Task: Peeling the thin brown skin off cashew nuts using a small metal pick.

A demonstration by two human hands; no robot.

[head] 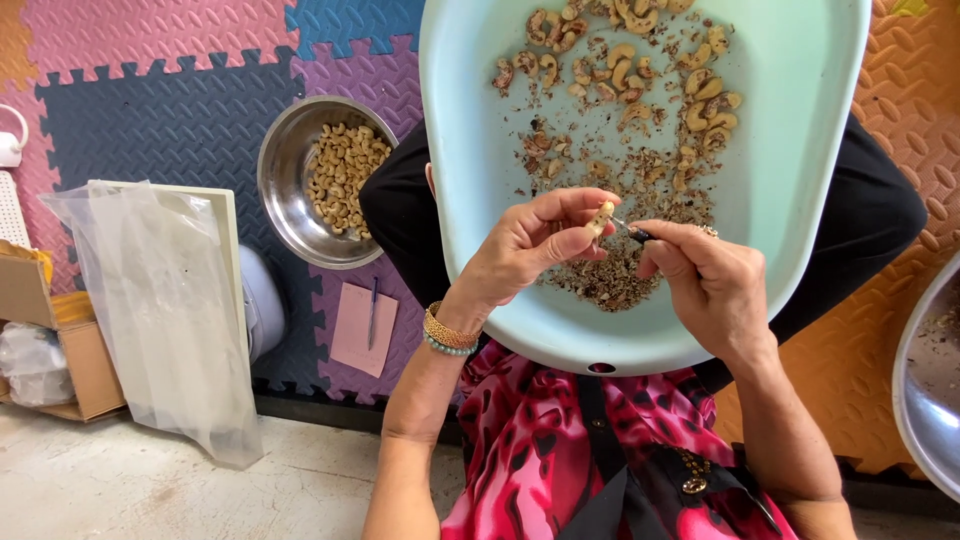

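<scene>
Right-edge metal bowl (928,385) and tray (800,150) top cut off.

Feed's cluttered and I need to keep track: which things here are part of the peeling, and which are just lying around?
In use: left hand, cashew, right hand, small tool, pale tray, steel bowl.

Lying about: plastic bag, pen, pink pad, cardboard box.

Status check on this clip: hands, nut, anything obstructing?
Left hand pinching a cashew. Right hand holds small knife, tip at the nut. Pale tray beneath; nothing obstructing.
</scene>
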